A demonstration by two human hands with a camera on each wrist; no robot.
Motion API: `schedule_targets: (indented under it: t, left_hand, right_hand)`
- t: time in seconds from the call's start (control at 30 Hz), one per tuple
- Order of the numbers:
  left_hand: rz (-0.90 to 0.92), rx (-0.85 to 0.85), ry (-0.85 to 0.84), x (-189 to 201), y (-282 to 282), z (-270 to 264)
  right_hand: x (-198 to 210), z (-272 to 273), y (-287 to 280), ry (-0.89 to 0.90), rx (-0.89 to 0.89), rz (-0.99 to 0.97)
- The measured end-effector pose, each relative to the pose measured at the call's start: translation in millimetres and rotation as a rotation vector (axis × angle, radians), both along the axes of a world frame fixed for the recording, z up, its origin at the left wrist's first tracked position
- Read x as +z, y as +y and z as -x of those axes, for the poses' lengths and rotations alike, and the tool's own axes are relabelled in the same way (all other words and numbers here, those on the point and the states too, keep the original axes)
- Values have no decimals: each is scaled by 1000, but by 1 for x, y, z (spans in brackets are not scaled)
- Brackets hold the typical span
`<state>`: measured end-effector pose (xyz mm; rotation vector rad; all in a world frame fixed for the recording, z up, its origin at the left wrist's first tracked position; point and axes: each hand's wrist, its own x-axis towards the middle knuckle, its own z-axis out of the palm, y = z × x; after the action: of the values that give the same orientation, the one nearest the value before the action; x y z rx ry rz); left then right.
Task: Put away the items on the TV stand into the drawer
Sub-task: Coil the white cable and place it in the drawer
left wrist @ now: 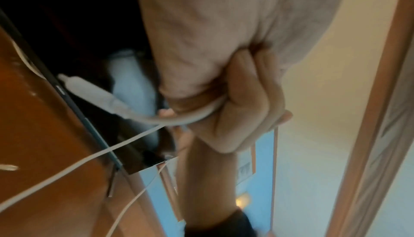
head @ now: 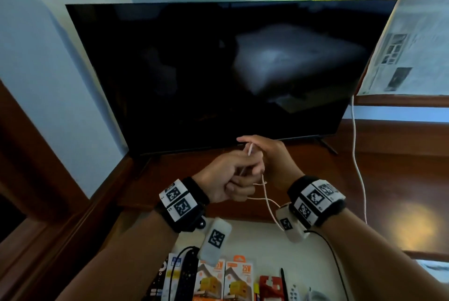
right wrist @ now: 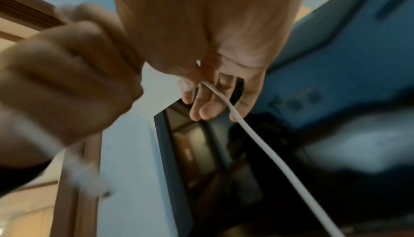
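Observation:
A thin white cable (head: 266, 197) hangs between my two hands above the wooden TV stand (head: 303, 169). My left hand (head: 226, 177) grips one end of it in a fist; in the left wrist view the cable (left wrist: 192, 118) curves out of the curled fingers (left wrist: 244, 109) and its white plug (left wrist: 89, 90) sticks out to the left. My right hand (head: 264, 157) pinches the cable (right wrist: 226, 102) between thumb and fingers (right wrist: 208, 106), and the rest trails down. Below my wrists lies the open drawer (head: 267, 235) with a pale lining.
A large black TV (head: 218, 70) stands right behind my hands. Another white cord (head: 357, 155) runs down the stand at the right. The drawer holds orange charger boxes (head: 226, 281), a black remote (head: 187, 274), a red pack (head: 269, 286) and a small white remote (head: 294, 292).

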<state>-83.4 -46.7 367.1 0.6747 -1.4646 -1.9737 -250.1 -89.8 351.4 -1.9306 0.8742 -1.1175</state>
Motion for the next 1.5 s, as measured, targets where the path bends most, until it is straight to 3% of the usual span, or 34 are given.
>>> schedule_targets:
  t: [0.07, 0.23, 0.37, 0.4, 0.57, 0.67, 0.73, 0.83, 0.93, 1.0, 1.17, 1.27, 1.37, 1.5]
  left_hand:
    - [-35, 34, 131, 9, -12, -1]
    - [-17, 197, 130, 19, -30, -4]
    - [-19, 320, 238, 16, -39, -3]
    - [21, 342, 193, 15, -42, -4]
    - [428, 387, -456, 2, -46, -3]
    - [523, 292, -558, -1, -44, -6]
    - [550, 275, -581, -1, -41, -9]
    - [463, 199, -426, -10, -33, -12]
    - [88, 90, -187, -20, -25, -12]
    - [-69, -6, -82, -22, -20, -11]
    - [-135, -127, 155, -24, -12, -10]
    - [-99, -76, 288, -17, -12, -10]
    - [-52, 102, 337, -8, -13, -5]
    - [94, 322, 222, -7, -26, -6]
  right_hand:
    - [-10, -12, 7, -38, -23, -136]
    - [-25, -32, 21, 139, -77, -67]
    - [-20, -32, 30, 306, -66, -58]
    - [-19, -31, 33, 338, -66, -43]
    - [-6, -16, 32, 520, -105, 142]
    - [8, -7, 31, 551, -111, 162]
    - [15, 0, 31, 466, -124, 198]
    - [22, 9, 27, 327, -125, 264]
    - [21, 8, 24, 243, -37, 201]
    - [18, 6, 23, 118, -13, 163]
    - [-7, 5, 9, -124, -58, 2]
    - [-30, -7, 9, -238, -42, -180]
    - [-38, -16, 25, -165, -49, -244]
    - [-34, -24, 47, 136, -42, -157]
